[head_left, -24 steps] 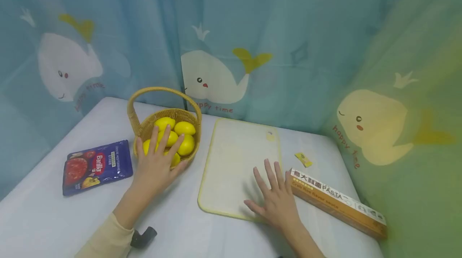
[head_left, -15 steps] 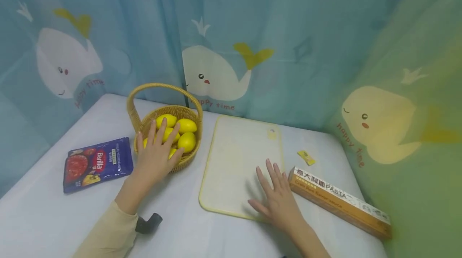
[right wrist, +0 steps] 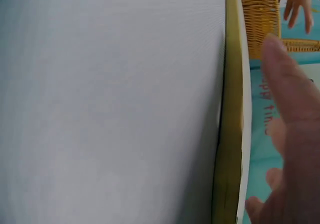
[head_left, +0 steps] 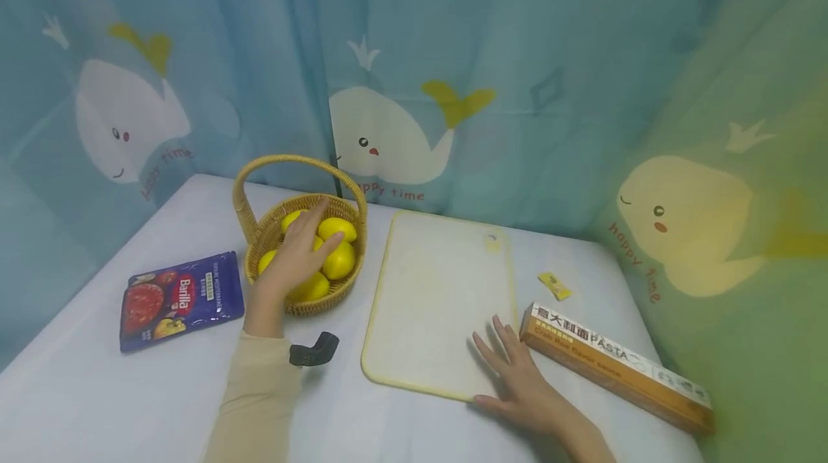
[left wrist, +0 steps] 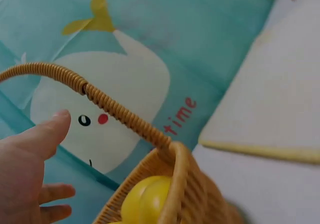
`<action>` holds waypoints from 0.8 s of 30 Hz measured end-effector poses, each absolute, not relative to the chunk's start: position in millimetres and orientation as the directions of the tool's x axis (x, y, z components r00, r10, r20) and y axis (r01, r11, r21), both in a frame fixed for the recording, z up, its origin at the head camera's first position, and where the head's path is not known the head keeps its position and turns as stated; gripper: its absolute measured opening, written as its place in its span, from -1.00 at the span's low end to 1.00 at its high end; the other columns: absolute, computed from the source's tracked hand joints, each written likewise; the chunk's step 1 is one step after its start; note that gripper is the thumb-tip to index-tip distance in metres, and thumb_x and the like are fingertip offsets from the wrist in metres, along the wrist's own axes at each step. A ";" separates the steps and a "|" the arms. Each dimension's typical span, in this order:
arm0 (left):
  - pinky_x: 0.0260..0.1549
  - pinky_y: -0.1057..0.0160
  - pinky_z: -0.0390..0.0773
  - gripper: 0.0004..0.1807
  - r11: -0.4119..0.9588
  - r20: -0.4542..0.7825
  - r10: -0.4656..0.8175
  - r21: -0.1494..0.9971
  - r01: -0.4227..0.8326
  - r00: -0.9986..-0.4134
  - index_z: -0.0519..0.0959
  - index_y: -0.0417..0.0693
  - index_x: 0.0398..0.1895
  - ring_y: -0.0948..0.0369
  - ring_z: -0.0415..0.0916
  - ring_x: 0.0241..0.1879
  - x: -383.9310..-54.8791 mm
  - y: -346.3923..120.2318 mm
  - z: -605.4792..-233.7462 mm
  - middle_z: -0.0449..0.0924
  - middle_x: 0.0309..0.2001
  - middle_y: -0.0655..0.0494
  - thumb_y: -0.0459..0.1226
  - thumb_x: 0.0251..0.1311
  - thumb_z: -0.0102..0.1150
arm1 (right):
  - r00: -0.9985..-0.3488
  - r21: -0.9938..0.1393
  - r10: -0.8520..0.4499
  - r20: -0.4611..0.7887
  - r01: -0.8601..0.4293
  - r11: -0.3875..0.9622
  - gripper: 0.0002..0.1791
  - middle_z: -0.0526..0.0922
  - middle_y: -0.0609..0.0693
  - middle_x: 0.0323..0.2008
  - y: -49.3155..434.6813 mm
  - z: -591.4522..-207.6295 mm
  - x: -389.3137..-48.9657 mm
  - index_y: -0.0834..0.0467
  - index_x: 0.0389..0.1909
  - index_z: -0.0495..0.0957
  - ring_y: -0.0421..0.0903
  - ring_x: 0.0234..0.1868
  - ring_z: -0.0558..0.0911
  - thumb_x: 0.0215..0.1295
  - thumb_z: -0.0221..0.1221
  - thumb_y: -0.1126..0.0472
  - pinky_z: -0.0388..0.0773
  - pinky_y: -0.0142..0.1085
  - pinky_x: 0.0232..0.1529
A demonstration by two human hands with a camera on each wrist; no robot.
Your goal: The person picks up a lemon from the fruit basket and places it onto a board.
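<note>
My left hand is over the wicker basket, its fingers fairly straight and holding nothing. Several yellow lemons lie in the basket, some partly hidden by that hand. In the left wrist view the same hand is beside the arched handle, and one lemon shows inside the rim. My right hand is at the near right corner of the white cutting board, fingers spread. In the right wrist view its thumb extends alongside the board's yellow edge.
A blue Barilla pouch lies left of the basket. To the right are a long pasta box and a small yellow packet. A black angled piece projects from beside the left cuff. Printed curtains enclose the table's back and sides.
My left hand has moved forward and right, deeper over the basket, its fingers now closer together. My right hand has shifted back and slightly right to the board's near corner.
</note>
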State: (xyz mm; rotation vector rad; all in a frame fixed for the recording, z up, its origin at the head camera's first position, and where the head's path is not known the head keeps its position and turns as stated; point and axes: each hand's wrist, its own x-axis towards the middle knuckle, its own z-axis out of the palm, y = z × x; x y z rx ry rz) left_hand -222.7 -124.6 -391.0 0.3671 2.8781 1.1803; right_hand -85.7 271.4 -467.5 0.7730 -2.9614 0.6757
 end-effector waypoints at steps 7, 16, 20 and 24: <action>0.41 -0.20 -0.04 -0.17 0.621 0.068 0.188 0.765 0.172 -0.980 -0.14 0.15 0.52 -0.10 -0.15 0.48 -236.1 -121.3 -402.3 -0.12 0.52 -0.03 0.12 0.31 -0.05 | -0.870 -0.408 -0.487 0.079 -0.474 0.780 -0.11 -0.02 0.32 0.45 271.7 -474.1 -87.3 -0.04 0.41 0.21 0.50 0.39 -0.05 0.08 0.20 -0.30 -0.09 0.51 0.16; 0.34 -0.14 0.19 -0.29 0.617 0.046 0.188 0.772 0.155 -0.981 0.14 0.12 0.45 -0.08 0.17 0.37 -231.3 -125.1 -422.7 0.24 0.38 -0.07 -0.02 0.27 0.12 | -0.872 -0.331 -0.488 0.048 -0.474 0.816 -0.13 -0.01 0.18 0.48 267.1 -477.6 -80.6 -0.12 0.41 0.19 0.37 0.45 -0.06 0.10 0.13 -0.36 -0.18 0.44 0.28; 0.28 -0.12 0.29 -0.33 0.627 0.009 0.207 0.766 0.140 -0.978 0.23 0.09 0.40 -0.06 0.28 0.28 -230.5 -126.1 -423.0 0.31 0.33 -0.05 -0.04 0.24 0.16 | -0.879 -0.282 -0.474 0.056 -0.469 0.837 -0.15 0.02 0.15 0.48 264.6 -477.2 -81.3 -0.14 0.41 0.20 0.30 0.46 0.00 0.11 0.09 -0.39 -0.13 0.40 0.30; 0.27 -0.13 0.30 -0.38 0.647 -0.006 0.242 0.746 0.157 -0.970 0.30 0.11 0.35 -0.06 0.29 0.28 -232.7 -124.2 -421.7 0.33 0.33 -0.02 -0.08 0.23 0.19 | -0.892 -0.273 -0.451 0.035 -0.443 0.854 -0.15 -0.01 0.12 0.49 262.1 -477.5 -82.0 -0.16 0.41 0.19 0.26 0.47 -0.01 0.12 0.06 -0.42 -0.15 0.41 0.30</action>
